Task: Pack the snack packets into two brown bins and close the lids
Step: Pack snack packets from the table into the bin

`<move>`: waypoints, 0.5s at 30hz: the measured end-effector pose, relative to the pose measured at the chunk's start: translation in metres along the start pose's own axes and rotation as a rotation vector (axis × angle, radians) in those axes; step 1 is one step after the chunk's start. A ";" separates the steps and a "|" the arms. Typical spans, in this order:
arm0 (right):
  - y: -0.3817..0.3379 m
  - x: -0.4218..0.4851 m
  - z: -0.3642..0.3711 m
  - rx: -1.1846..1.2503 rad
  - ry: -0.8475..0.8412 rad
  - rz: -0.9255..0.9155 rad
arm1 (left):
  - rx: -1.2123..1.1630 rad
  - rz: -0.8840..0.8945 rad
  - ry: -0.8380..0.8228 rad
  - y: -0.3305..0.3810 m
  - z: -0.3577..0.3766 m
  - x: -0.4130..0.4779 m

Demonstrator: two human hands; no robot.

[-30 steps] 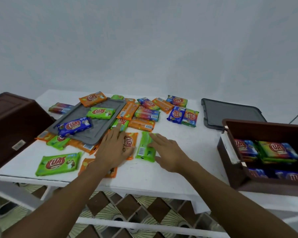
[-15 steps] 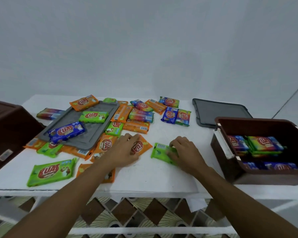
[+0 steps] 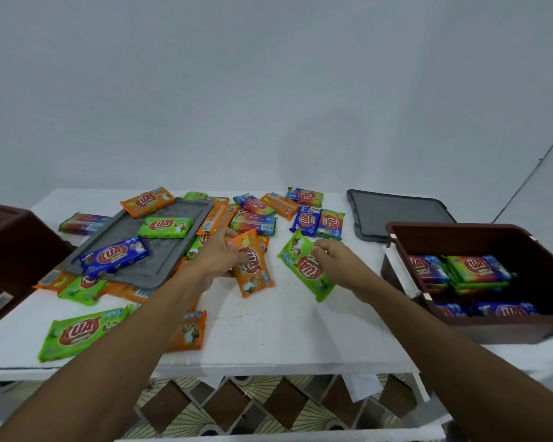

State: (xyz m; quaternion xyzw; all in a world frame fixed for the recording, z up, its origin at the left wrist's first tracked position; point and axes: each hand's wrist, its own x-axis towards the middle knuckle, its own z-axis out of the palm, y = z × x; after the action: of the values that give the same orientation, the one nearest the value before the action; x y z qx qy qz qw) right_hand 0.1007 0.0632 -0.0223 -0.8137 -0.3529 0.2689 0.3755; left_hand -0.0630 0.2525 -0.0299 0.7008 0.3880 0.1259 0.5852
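Left hand pinches orange packet; right hand pinches green packet

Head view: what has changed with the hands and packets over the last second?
The left hand has gripped the orange packet and tilted it up. The right hand has pinched the green packet and carried it right, toward the open brown bin. The grey lid, its packets and the bin's contents stayed put.
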 end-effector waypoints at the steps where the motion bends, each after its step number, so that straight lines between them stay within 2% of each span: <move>1: -0.004 0.000 -0.005 0.088 -0.015 0.025 | -0.033 0.005 -0.012 0.004 -0.001 -0.001; 3: -0.013 -0.001 -0.018 0.214 -0.060 0.052 | -0.049 0.031 -0.054 0.013 0.000 -0.005; 6: -0.025 -0.007 -0.041 0.208 -0.121 -0.010 | -0.090 0.058 -0.093 0.028 0.010 -0.010; 9: -0.029 -0.015 -0.068 0.198 -0.106 -0.097 | -0.202 0.043 -0.103 0.047 0.025 -0.012; 15: 0.001 -0.040 -0.155 0.271 -0.025 -0.121 | -0.273 0.100 -0.189 0.095 0.086 -0.020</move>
State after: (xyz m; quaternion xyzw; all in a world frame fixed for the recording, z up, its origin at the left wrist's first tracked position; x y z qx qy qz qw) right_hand 0.1855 -0.0333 0.0729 -0.7296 -0.3664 0.3009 0.4929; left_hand 0.0159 0.1752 0.0382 0.6419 0.2753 0.1398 0.7019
